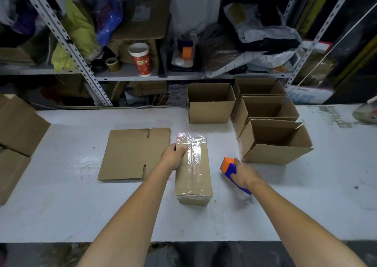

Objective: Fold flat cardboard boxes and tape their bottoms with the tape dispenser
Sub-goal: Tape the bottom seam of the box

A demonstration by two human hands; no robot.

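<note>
On the table (61, 215), by the head camera, my left hand (173, 154) gripped the upturned box (193, 181) at its far corner. My right hand (243, 176) clutched the tape dispenser (229, 168) just beside it. I judged the tape (193, 158) needed pressing flat along the seam and over both ends.

Flat cardboard (14, 132) cut off by left edge, tape dispenser (228, 166) handle covered by right hand (243, 177), cup (141, 59) print unreadable.
</note>
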